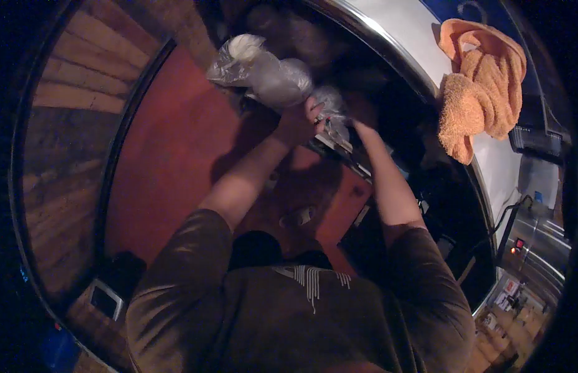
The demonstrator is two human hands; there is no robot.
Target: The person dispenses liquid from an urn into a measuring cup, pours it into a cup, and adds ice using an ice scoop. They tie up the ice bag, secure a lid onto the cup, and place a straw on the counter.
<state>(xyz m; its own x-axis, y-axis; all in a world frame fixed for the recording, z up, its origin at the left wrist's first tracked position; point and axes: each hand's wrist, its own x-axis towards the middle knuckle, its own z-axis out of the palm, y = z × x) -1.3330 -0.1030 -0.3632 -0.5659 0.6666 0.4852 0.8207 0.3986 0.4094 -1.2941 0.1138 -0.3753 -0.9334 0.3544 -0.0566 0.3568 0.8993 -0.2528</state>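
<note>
Both arms reach forward and down over a red floor. My left hand (304,119) has its fingers closed on a crumpled piece of clear plastic bag (328,99). A bulging clear plastic bag (279,81) with pale contents lies just beyond that hand, and what is inside cannot be made out. My right hand (358,126) is at the right side of the crumpled plastic, in deep shadow. Its fingers are mostly hidden, so whether it grips the plastic does not show. Below the hands, a pale flat edge (334,144) shows beside the dark space under the counter.
An orange towel (482,87) lies on the white counter (419,31) at upper right, above a shiny metal rim. A steel appliance (535,242) with a lit red switch stands at right. Wooden planks (83,81) run along the left.
</note>
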